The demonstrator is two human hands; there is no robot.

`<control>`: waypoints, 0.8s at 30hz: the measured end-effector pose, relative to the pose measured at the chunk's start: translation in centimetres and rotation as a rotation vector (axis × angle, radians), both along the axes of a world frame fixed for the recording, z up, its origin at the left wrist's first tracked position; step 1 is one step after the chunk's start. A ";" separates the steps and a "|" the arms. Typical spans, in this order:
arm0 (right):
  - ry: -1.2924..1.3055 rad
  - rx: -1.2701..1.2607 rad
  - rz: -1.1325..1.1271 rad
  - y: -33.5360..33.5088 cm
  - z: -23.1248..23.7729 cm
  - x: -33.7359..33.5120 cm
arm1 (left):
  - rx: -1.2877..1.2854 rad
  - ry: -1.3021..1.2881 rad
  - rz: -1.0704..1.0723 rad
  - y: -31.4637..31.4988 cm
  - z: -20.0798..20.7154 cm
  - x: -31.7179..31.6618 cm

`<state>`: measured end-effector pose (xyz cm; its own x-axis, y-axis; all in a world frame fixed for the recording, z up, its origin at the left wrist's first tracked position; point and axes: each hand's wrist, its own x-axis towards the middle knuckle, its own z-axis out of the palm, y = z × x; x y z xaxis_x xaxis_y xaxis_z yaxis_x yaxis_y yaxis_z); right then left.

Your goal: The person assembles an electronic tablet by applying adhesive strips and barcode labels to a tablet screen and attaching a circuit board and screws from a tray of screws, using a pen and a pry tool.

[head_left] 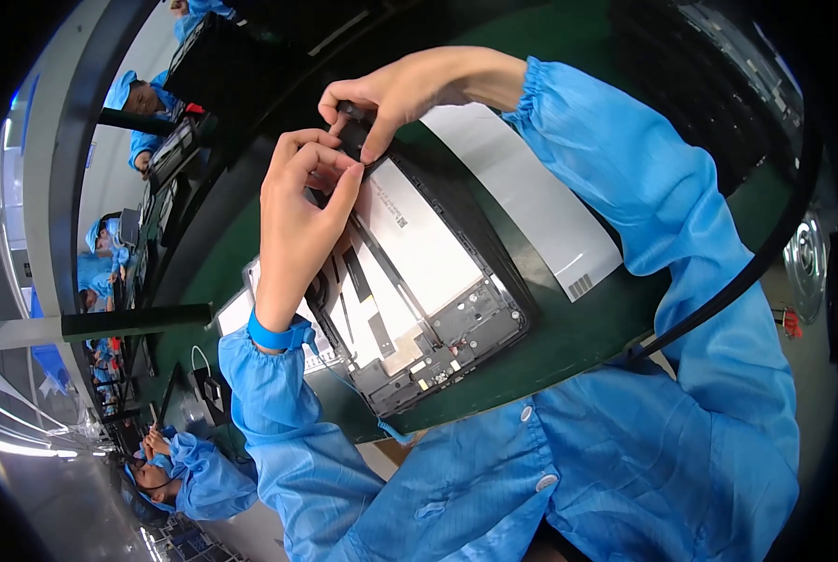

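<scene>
Though adjacent, left hand (308,192) and right hand (414,86) part-curled at opened tablet (421,245), grips unclear

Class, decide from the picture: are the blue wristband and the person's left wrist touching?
Touching. The head view shows the blue wristband wrapped around the left wrist, lying against bare skin.

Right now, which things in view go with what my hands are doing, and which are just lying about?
Seemingly in use:
opened tablet-like device, left hand and right hand at its far end
blue wrist strap, being worn

Apparently lying about:
white sheet, right of the device
shiny round metal object, far right
</scene>
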<state>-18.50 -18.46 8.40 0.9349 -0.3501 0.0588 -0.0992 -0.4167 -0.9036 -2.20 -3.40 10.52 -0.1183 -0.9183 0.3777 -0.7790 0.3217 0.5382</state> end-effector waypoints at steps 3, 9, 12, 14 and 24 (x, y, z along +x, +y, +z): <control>-0.056 0.078 -0.146 0.7 -1.8 -0.2 | 0.027 0.032 0.045 0.3 -0.4 0.4; -0.549 -0.160 -0.460 6.1 -5.8 -4.7 | -0.165 -0.057 -0.008 0.8 0.2 0.3; -0.441 -0.066 -0.375 9.7 -4.3 -7.9 | -0.232 -0.076 -0.036 7.3 0.2 1.0; -0.322 -0.044 -0.267 11.9 -1.8 -8.0 | -0.229 0.250 0.087 11.6 -3.2 0.6; -0.477 0.426 -0.204 7.0 4.0 1.7 | -0.714 1.017 0.196 11.9 -8.0 -2.2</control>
